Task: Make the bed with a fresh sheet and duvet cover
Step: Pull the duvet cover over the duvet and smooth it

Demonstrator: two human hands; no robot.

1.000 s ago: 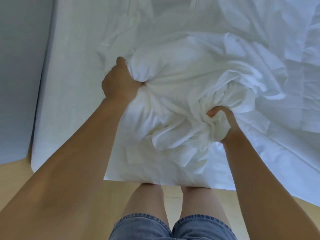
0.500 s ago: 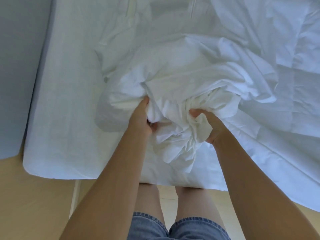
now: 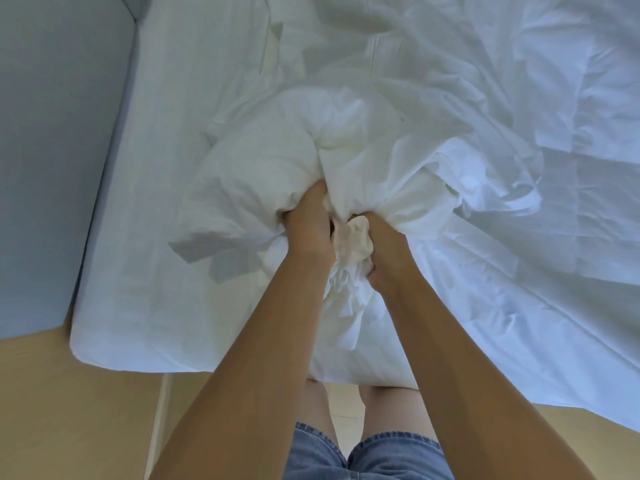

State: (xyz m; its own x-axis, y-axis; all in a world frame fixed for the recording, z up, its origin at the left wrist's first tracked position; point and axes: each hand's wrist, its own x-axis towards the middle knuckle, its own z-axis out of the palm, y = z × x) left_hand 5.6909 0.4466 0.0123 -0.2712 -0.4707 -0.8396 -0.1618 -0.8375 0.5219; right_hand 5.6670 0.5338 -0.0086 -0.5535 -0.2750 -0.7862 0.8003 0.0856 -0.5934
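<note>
Two hands on the job, one bed, one big heap of white cloth. My left hand [image 3: 308, 230] and right hand [image 3: 382, 251] sit close together near the foot of the bed [image 3: 104, 341], both clenched on the same twisted wad of the duvet cover [image 3: 363, 150]: left fingers dug into the folds, right thumb hooked round the bunch from below. The cover is plain white. It puffs into a rounded mound just beyond my knuckles, then spreads in deep creases across the right side, its near edge hanging out over the pale wood floor [image 3: 69, 393]. On the left, one sheet [image 3: 166, 133] lies flat and smooth, wrapped round the near corner. One grey wall [image 3: 52, 133] runs along that side. Most of my fingertips are buried in cloth, so I can't count them. Where the cover ends and any duvet inside begins, I can't tell; it's white on white. The bed's far end is cut off at the top, and my two legs [image 3: 317, 403] and one pair of denim shorts [image 3: 381, 455] are partly hidden behind my forearms [image 3: 259, 341].
</note>
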